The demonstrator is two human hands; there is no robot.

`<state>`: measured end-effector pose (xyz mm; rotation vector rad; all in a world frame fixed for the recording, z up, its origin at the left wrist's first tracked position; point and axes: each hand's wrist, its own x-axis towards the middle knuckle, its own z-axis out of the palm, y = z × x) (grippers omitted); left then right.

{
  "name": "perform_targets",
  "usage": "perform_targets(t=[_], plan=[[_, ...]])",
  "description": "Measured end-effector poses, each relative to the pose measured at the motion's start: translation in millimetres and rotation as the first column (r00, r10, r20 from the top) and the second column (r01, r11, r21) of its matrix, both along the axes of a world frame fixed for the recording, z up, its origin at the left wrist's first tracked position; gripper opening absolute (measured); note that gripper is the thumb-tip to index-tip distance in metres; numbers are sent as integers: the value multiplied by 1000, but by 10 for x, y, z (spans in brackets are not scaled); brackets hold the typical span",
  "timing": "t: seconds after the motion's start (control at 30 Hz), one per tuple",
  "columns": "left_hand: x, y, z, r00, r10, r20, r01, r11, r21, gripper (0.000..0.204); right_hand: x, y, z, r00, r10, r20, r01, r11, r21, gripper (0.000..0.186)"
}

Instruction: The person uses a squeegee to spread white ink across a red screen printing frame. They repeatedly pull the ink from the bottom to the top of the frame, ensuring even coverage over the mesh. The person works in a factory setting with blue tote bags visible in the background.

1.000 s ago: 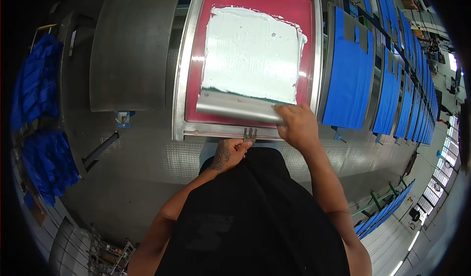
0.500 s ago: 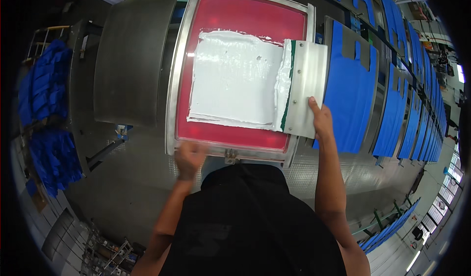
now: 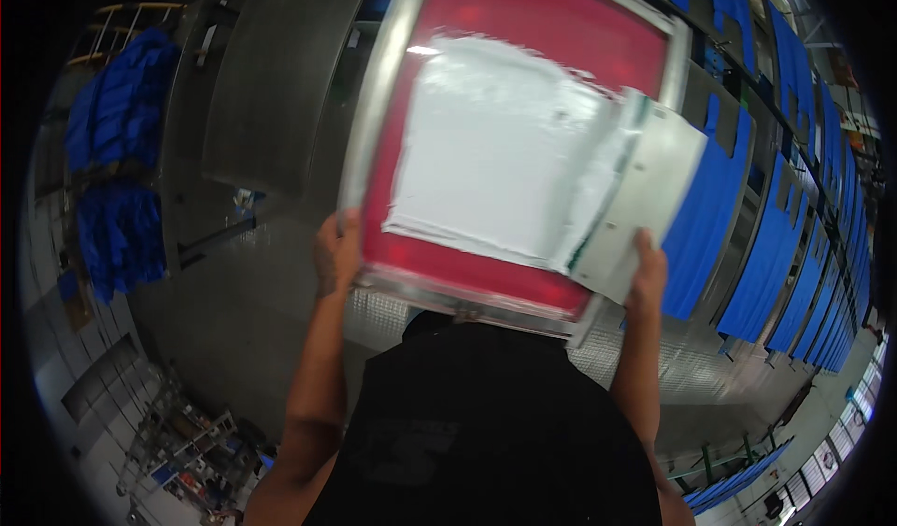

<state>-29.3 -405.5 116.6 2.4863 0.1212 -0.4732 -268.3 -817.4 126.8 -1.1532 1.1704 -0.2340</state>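
Note:
A metal-framed printing screen (image 3: 486, 313) with red mesh (image 3: 551, 21) lies in front of me, slightly tilted in the view. White ink (image 3: 491, 152) covers most of its middle in a wet block. On the ink's right edge rests a squeegee (image 3: 649, 199) with a broad pale metal holder and a green blade. My right hand (image 3: 647, 278) grips the squeegee's near end, thumb on top, its other fingers mostly hidden. At the frame's near left corner, my left hand (image 3: 338, 253) is closed on the side rail; its fingertips are partly hidden.
To the left is a bare dark printing board (image 3: 280, 87), with crumpled blue cloth (image 3: 121, 106) beyond it. A row of boards carrying blue fabric panels (image 3: 715, 218) runs off to the right. Textured metal flooring (image 3: 607, 362) shows below the screen.
My left hand has gone from blurred beside the near rail to gripping the frame's left side. The screen and squeegee appear shifted right and rotated clockwise, as my whole view has turned.

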Motion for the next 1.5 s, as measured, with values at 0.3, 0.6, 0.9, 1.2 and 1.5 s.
perform_targets(t=[0.3, 0.6, 0.9, 1.2, 1.5], plan=[[-935, -1565, -149, 952, -303, -42, 255, 862, -438, 53, -1538, -861, 499, 965, -246, 86, 255, 961, -106, 57], [-1661, -2184, -389, 979, -157, 127, 193, 910, -367, 36, -2030, -1868, -176, 972, -234, 33, 236, 967, -100, 52], [-1998, -2352, -279, 997, -77, 20, 80, 972, -219, 46, -2029, -2191, -236, 991, -101, 90, 102, 995, -2, 53], [-2109, -2500, -538, 994, -95, 48, 101, 985, -143, 47, -1982, -2402, -323, 988, -90, 125, 92, 996, -10, 53], [-3225, -2281, -360, 873, -430, 230, 476, 854, -210, 26, -1481, -2761, 165, 834, 466, -295, -549, 757, -354, 50]])
